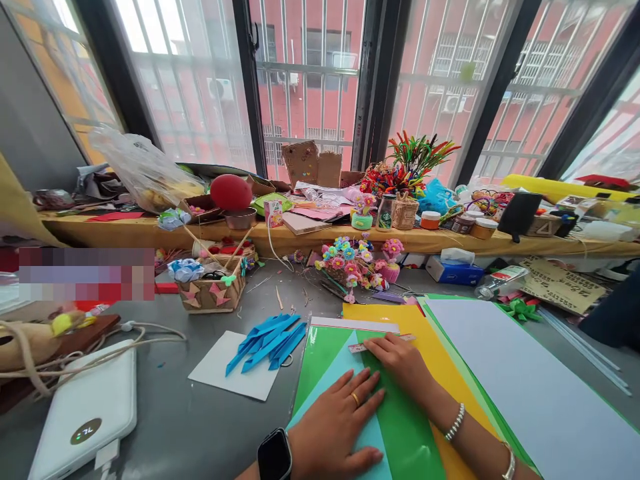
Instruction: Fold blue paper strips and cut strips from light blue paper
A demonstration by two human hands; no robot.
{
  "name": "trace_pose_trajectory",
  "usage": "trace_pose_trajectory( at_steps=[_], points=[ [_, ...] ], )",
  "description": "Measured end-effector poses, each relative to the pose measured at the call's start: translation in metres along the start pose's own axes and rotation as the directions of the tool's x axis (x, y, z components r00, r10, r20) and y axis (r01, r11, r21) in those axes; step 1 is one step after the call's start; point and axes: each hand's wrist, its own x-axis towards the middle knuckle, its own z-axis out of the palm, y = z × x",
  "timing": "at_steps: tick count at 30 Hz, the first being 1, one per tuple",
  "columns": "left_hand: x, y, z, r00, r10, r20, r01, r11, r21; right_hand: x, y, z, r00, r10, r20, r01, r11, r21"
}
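Observation:
My left hand lies flat with its fingers spread on a light blue sheet of paper that comes to a point at the far end. Under that sheet is a green sheet pack in clear film. My right hand grips a narrow pink-and-white ruler and presses it down across the blue paper's tip. Left of both hands, several folded blue paper strips rest on a white square card.
Yellow paper and a large white sheet lie to the right. On the left are a white power bank with cables and a cardboard basket. Craft flowers stand behind. A cluttered ledge runs below the windows.

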Motion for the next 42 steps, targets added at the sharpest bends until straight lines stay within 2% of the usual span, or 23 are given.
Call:
trace_pose_trajectory(
  at_steps=[4,9,16,19,23,27,31,34,37,42],
  points=[
    [0.0,-0.005,0.002,0.999,-0.031,-0.022,0.03,0.999,-0.03,0.008,0.005,0.004,0.998,0.06,0.003,-0.06,0.998,-0.017],
    [0.0,-0.011,0.014,0.971,-0.221,-0.09,0.224,0.974,0.025,0.015,0.003,0.009,0.996,0.091,0.023,-0.09,0.996,-0.023],
    [-0.002,-0.013,0.017,0.973,-0.217,-0.079,0.222,0.973,0.063,0.007,0.0,0.007,0.998,0.042,0.037,-0.041,0.999,-0.025],
    [-0.003,-0.015,0.02,0.971,-0.213,-0.109,0.22,0.974,0.06,0.002,0.0,0.004,0.999,0.013,0.043,-0.012,1.0,-0.024],
    [-0.002,-0.019,0.026,0.945,-0.269,-0.185,0.285,0.956,0.064,-0.004,-0.001,0.001,0.999,-0.003,0.048,0.004,1.0,-0.011],
    [0.0,-0.019,0.028,0.951,-0.262,-0.165,0.281,0.954,0.104,-0.013,-0.004,-0.002,0.999,-0.021,0.045,0.02,1.0,0.011],
    [0.0,-0.017,0.026,0.947,-0.291,-0.138,0.307,0.944,0.121,-0.027,-0.002,-0.009,0.999,-0.013,0.041,0.011,0.999,0.054],
    [0.004,-0.015,0.018,0.928,-0.354,-0.118,0.368,0.92,0.136,-0.03,0.005,-0.017,0.998,0.054,0.034,-0.057,0.995,0.081],
    [0.014,-0.016,0.008,0.896,-0.425,-0.129,0.442,0.882,0.165,-0.02,0.008,-0.023,0.991,0.128,0.025,-0.13,0.988,0.083],
    [0.028,-0.026,-0.002,0.898,-0.407,-0.166,0.435,0.875,0.214,0.003,-0.003,-0.023,0.988,0.147,0.043,-0.15,0.986,0.078]
  ],
)
